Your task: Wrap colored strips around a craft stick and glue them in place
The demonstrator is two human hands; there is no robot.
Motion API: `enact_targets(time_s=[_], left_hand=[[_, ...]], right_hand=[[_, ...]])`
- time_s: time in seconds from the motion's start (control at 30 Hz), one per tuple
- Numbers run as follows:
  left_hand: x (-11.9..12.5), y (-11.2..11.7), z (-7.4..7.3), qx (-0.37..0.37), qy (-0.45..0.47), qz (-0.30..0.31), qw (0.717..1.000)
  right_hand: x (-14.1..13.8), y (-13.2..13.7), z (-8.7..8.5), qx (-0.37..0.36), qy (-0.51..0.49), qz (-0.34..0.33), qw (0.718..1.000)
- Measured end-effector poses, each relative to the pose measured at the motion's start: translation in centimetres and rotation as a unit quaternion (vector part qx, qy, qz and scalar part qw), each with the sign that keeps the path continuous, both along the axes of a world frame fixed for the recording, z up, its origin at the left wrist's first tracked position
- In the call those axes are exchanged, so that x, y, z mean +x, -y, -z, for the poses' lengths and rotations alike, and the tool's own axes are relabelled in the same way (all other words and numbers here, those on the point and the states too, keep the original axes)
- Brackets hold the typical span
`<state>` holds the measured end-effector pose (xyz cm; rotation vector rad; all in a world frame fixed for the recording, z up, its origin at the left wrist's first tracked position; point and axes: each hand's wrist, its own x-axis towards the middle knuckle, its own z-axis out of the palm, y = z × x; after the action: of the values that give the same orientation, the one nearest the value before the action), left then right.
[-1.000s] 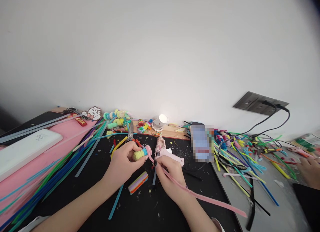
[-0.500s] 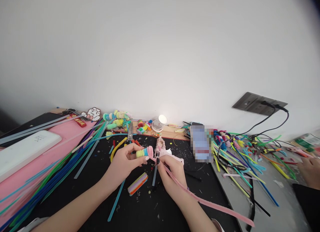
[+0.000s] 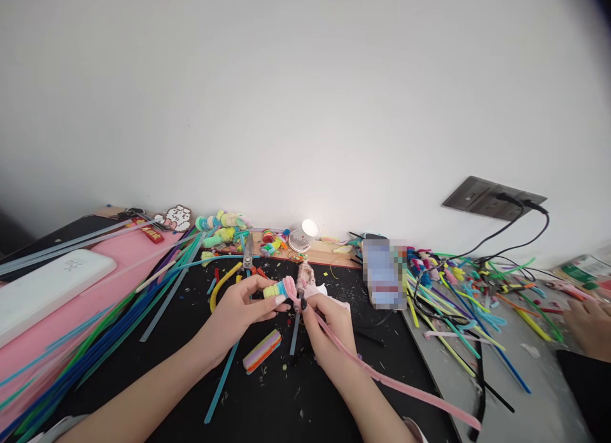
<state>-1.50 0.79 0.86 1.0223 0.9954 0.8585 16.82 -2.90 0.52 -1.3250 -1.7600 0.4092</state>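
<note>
Between the thumb and fingers of my left hand (image 3: pixel 238 312) is a small roll of coiled pipe cleaner (image 3: pixel 275 290), banded yellow, blue and pink. My right hand (image 3: pixel 329 328) pinches a pink pipe cleaner (image 3: pixel 405 392) close to the roll's pink end. Its long tail runs over my right wrist toward the lower right. Just beyond my fingers lies a glue gun (image 3: pixel 306 279) with a stained nozzle, its body partly hidden by my right hand. A striped bundle of short pipe cleaners (image 3: pixel 262 352) lies on the black mat (image 3: pixel 305 405) below my left hand.
Scissors (image 3: pixel 248 249), a paper cup (image 3: pixel 304 235) and coiled pieces (image 3: pixel 222 226) stand along the wall. Long pipe cleaners (image 3: pixel 114 322) and a white case (image 3: pixel 57 290) lie left. A phone (image 3: pixel 383 274), cables (image 3: pixel 458 255) and another person's hand (image 3: pixel 589 328) are on the right.
The pink strand at the roll's end now bends around further in a loop, and the roll has tilted slightly. Both hands stay nearly in place.
</note>
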Motion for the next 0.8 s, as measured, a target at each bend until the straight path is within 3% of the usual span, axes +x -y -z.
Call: enact_targets(time_s=[0.2, 0.53, 0.8], left_hand=[[0.16, 0.08, -0.02, -0.046, 0.057, -0.006, 0.997], [0.26, 0.40, -0.43, -0.132, 0.150, 0.041, 0.979], [0.19, 0.55, -0.61, -0.131, 0.174, 0.101, 0.971]], right_hand=[[-0.09, 0.34, 0.01, -0.011, -0.016, -0.020, 1.000], [-0.28, 0.61, -0.65, -0.017, -0.052, -0.094, 0.994], [-0.33, 0.49, -0.57, -0.021, -0.058, -0.109, 0.992]])
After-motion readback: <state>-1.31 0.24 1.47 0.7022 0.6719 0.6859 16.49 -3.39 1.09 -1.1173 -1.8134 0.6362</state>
